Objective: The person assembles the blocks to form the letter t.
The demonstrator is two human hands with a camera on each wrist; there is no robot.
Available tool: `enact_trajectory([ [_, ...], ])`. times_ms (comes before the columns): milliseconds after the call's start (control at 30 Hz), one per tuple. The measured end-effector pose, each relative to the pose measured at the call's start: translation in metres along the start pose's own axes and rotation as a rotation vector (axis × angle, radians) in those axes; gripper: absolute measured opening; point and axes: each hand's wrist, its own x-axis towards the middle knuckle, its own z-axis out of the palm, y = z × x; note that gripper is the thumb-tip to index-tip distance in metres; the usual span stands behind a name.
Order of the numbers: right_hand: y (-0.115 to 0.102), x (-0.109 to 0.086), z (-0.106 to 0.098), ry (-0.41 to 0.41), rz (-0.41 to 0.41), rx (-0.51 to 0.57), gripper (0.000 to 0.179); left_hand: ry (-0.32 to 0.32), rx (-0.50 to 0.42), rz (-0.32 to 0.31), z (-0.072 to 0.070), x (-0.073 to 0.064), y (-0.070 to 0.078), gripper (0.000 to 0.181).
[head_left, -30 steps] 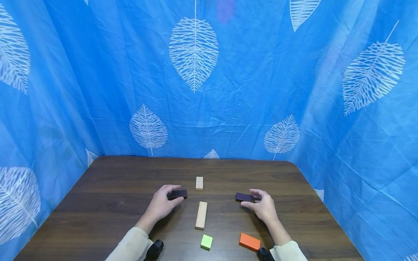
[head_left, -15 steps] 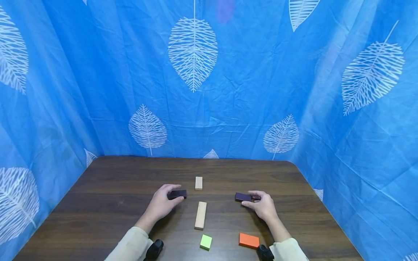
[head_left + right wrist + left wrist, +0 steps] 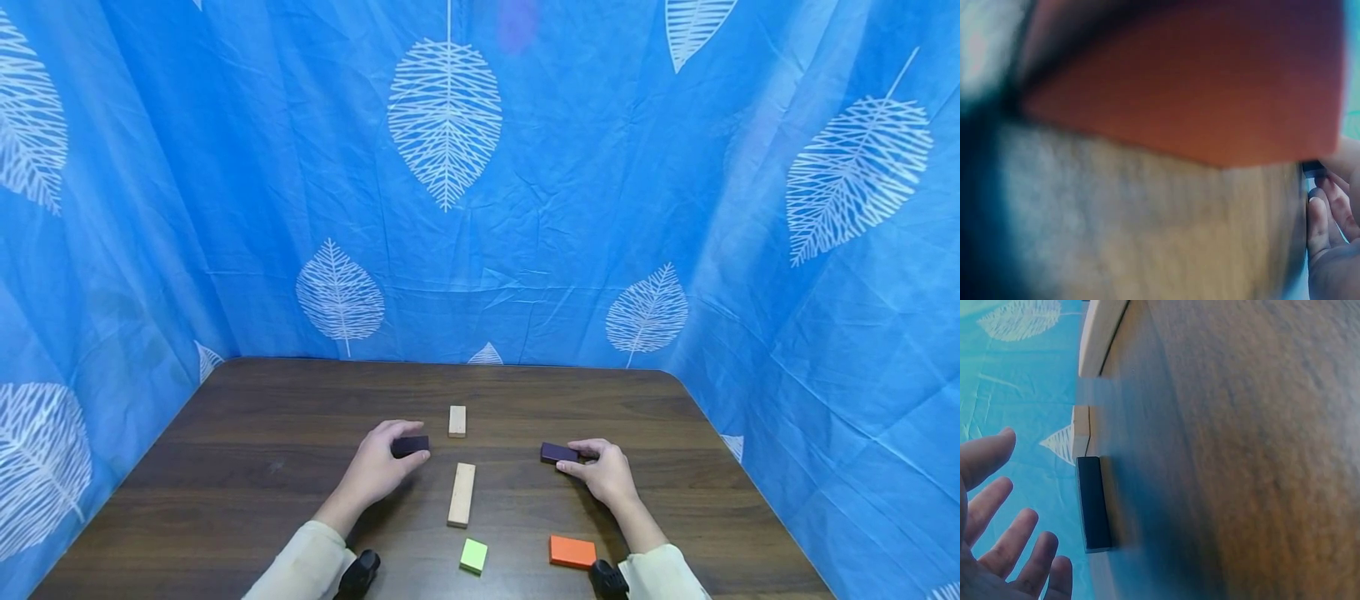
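My left hand point(image 3: 377, 463) is spread around the left end of a dark block point(image 3: 411, 446), thumb on the near side and fingers on the far side. In the left wrist view the fingers are extended and apart from that black block point(image 3: 1092, 503). My right hand point(image 3: 606, 475) pinches the right end of a dark purple block point(image 3: 557, 452) between thumb and fingers. In the right wrist view this block is mostly hidden behind the hand point(image 3: 1335, 231) and a large blurred orange block point(image 3: 1210, 94) close to the camera.
Between the hands, a short pale wooden block point(image 3: 457, 422) lies behind a longer wooden block point(image 3: 461, 495). A light green block point(image 3: 473, 556) is nearer. An orange block point(image 3: 572, 552) lies beside the black right wrist camera point(image 3: 608, 581). Blue curtain point(image 3: 480, 250) surrounds the brown table point(image 3: 247, 467).
My left fingers and thumb have extended further along the dark block. The right fingers have drawn in closer on the purple block. The orange block beside the right wrist has turned slightly.
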Motion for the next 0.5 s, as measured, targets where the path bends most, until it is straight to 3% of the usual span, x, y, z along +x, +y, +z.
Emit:
enact_trajectory([
  [500,-0.0018,0.0007,-0.0025,-0.011,-0.011,-0.028,0.038,-0.011,0.045,-0.051,-0.0014,0.0034,-0.0052,0.044],
])
